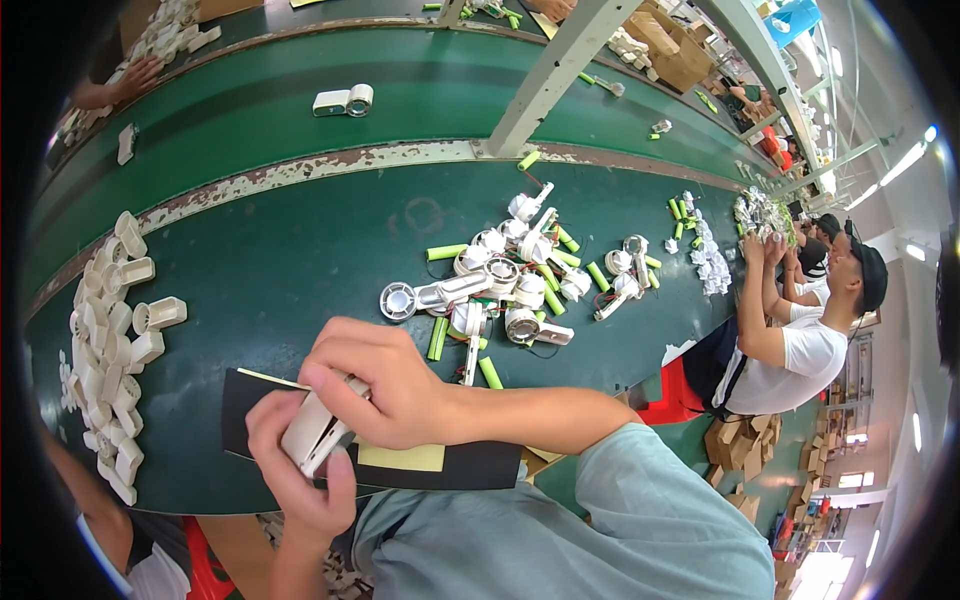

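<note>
Both of my hands are closed around a white plastic casing (316,432), with a dark gap showing along its side. My left hand (290,455) grips it from the left and below, thumb near its lower end. My right hand (385,385) wraps over its top, fingers bent; the upper part is hidden under them. Beneath lies a black mat (480,462) with a yellow sheet (405,457) on it. Just beyond sits a pile of white fan parts (500,270) with small round fan heads, wires and green cylindrical batteries (447,252).
A heap of white empty shells (112,360) lies at the left. Behind a raised rail (300,170), a green belt (240,95) carries a white fan unit (345,100). A metal post (555,80) rises there. Co-workers (800,320) sit at the right; another person's arm shows lower left.
</note>
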Motion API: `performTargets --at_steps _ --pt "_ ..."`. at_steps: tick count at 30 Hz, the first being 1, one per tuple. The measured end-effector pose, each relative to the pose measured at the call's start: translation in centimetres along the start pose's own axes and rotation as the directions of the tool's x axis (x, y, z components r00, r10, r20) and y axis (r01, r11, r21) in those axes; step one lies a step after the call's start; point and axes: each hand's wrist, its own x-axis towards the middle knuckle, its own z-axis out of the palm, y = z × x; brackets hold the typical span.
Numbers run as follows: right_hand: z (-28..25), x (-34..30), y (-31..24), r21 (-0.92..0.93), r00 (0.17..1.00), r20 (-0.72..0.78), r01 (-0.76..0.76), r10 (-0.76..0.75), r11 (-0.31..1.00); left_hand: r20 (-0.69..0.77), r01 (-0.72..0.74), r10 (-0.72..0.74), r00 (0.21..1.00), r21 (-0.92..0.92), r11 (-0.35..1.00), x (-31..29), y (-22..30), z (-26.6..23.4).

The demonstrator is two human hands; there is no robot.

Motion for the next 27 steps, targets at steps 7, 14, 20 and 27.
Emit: performTargets --at_steps 7,14,20,27 --pt "-0.3 -0.6 1.0 -0.113 1.0 0.006 0.015 -0.014 0.993 0.147 0.289 -0.281 0.948 -0.036 0.957 0.4 0.0 0.1" --pt "0.1 -0.3 0.5 0.155 0.993 -0.03 -0.104 0.11 0.982 0.089 0.177 -0.17 0.981 -0.078 0.981 0.4 0.1 0.6" --pt "0.5 -0.5 0.7 -0.005 0.991 -0.12 -0.064 0.063 0.998 0.047 0.081 -0.079 0.996 -0.044 0.996 0.5 0.2 1.1" --pt "0.7 -0.2 1.8 0.031 0.973 -0.093 -0.208 0.21 0.978 -0.015 0.127 -0.13 0.991 -0.136 0.982 0.4 0.0 1.3"
